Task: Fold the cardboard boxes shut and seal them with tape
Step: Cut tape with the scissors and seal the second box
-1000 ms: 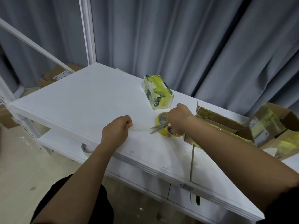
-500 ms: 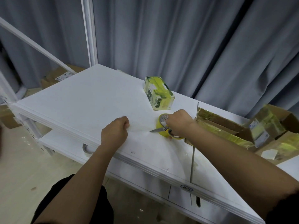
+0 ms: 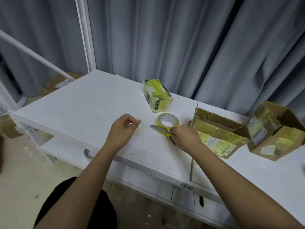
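Pinching a cut strip of tape [image 3: 142,128] in the left hand [image 3: 123,129] while the right hand [image 3: 184,136] grips the scissors [image 3: 162,129], now clear of the tape roll [image 3: 168,120] mid-counter [image 3: 79,103], the person should keep the strip taut and unstuck, then press it over the open cardboard box [image 3: 216,134] at the counter's right.

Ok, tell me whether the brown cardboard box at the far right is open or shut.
Open: the brown cardboard box has a flap standing up, showing its dark inside.
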Tool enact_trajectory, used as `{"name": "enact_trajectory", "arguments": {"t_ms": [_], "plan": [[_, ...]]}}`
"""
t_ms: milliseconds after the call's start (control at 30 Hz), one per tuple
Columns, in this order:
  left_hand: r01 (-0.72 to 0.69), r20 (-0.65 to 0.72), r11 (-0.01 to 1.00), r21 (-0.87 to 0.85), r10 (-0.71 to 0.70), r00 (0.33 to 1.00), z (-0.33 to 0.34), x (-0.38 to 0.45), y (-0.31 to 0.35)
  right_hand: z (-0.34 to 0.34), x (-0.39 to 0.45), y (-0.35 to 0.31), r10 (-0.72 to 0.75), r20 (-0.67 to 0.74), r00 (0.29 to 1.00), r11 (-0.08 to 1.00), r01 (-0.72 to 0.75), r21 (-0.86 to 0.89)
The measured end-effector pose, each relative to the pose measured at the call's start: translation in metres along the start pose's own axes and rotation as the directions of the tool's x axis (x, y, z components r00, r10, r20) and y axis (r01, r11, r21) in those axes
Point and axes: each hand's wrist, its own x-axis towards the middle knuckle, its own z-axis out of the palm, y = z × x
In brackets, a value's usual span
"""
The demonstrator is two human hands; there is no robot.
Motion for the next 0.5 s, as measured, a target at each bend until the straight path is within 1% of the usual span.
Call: {"name": "enact_trajectory", "arguments": {"t_ms": [67,133,167,200,300,367,400,433,500], "plan": [[0.038,0.032,0.995,-0.091,-0.035,0.999,0.007,-0.007,0.016,0.005,-0.013,0.007,-0.088,-0.126,0.988,0.991,0.099,0.090],[0.055,0.066,0.990,-0.131,-0.047,0.997,0.016,-0.014,0.031,0.009,-0.024,0.014,-0.144,-0.249,0.958,0.932,0.216,0.292],[0.061,0.083,0.987,-0.149,-0.049,0.995,0.021,-0.018,0.038,0.009,-0.030,0.018,-0.140,-0.291,0.946,0.887,0.251,0.388],[0.069,0.099,0.982,-0.176,-0.052,0.994,0.026,-0.021,0.045,0.009,-0.036,0.020,-0.111,-0.327,0.939,0.841,0.264,0.473],[0.117,0.159,0.954,-0.275,-0.075,0.984,0.041,-0.032,0.066,0.002,-0.057,0.025,0.065,-0.449,0.891,0.693,0.283,0.663],[0.152,0.191,0.936,-0.316,-0.095,0.977,0.052,-0.040,0.079,-0.005,-0.072,0.027,0.100,-0.536,0.838,0.633,0.362,0.684],[0.169,0.204,0.929,-0.330,-0.104,0.973,0.058,-0.044,0.086,-0.009,-0.079,0.029,0.093,-0.591,0.801,0.638,0.407,0.653],[0.180,0.217,0.925,-0.334,-0.111,0.970,0.064,-0.048,0.093,-0.012,-0.087,0.030,0.088,-0.648,0.756,0.665,0.440,0.603],[0.190,0.244,0.929,-0.318,-0.114,0.963,0.076,-0.058,0.106,-0.017,-0.099,0.034,0.089,-0.760,0.644,0.748,0.461,0.478]]}}
